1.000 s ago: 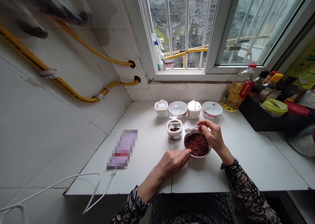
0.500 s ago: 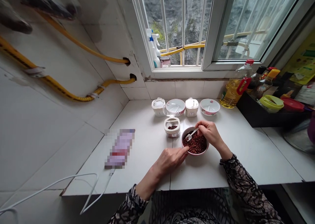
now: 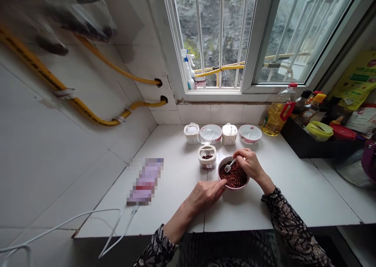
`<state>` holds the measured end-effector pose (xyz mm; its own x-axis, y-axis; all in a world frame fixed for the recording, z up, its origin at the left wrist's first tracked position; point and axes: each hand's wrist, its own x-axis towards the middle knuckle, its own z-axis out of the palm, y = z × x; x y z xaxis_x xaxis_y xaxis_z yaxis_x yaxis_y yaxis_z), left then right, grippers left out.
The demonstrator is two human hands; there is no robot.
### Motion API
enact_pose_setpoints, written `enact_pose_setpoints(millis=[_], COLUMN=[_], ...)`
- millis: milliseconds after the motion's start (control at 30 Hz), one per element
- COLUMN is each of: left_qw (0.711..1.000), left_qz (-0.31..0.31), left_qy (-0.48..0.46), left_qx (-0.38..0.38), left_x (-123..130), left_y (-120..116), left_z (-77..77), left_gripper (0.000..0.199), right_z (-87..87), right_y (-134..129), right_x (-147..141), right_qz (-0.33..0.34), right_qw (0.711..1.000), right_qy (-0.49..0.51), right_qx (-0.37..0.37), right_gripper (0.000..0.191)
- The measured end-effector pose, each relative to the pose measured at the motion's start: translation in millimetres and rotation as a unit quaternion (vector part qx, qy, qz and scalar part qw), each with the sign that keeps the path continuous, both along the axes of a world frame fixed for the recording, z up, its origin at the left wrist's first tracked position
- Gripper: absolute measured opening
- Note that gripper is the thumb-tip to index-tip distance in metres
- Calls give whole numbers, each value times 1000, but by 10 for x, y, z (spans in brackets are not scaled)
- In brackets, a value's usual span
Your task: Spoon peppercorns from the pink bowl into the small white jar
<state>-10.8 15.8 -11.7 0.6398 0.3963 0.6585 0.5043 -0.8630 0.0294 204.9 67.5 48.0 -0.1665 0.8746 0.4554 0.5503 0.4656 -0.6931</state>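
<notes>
Nearest, our left hand (image 3: 204, 194) touches the rim of the bowl (image 3: 235, 188) on the desk (image 3: 241, 212); we cannot tell whether its grip is closed on it. Dark red grains (image 3: 236, 179) lie in the bowl. Over them, our right hand (image 3: 249, 165) has the spoon (image 3: 227, 168) pinched in its grip. Farther left we see a jar (image 3: 207, 161), then two dishes (image 3: 250, 141), two white jars (image 3: 229, 136) and an oil bottle (image 3: 272, 123).

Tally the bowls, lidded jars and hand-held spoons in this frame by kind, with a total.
Bowls: 3 (near bowl, back left bowl, back right bowl)
Lidded jars: 3 (front jar, back left jar, back right jar)
Hand-held spoons: 1 (white spoon in the right fingers)
Total: 7
</notes>
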Motion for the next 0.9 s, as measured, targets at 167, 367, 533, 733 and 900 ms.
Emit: enact_pose_setpoints(millis=[167,367,533,733,900], left_qw=[1000,1000,1000,1000,1000], left_qz=[3,2,-1,1,6], left_qy=[-1,3,-1,-1,2], left_qx=[-5,-12,-12,-5,-2], left_x=[-3,-9,-5,-3,-2], left_y=[6,4,10,13,3], left_z=[-22,-17,-22,-21,-7], left_gripper=[22,23,22,23,23], right_z=[-57,-92,-28,-41,-9], right_y=[26,86,48,-74,-97], right_x=[5,20,-74,-290,-216], right_qz=[-2,3,42,95,63], right_qw=[992,961,953,992,995], right_qy=[81,212,272,71,41], right_qx=[-92,-175,-126,30,63], right_gripper=[20,15,19,23,24])
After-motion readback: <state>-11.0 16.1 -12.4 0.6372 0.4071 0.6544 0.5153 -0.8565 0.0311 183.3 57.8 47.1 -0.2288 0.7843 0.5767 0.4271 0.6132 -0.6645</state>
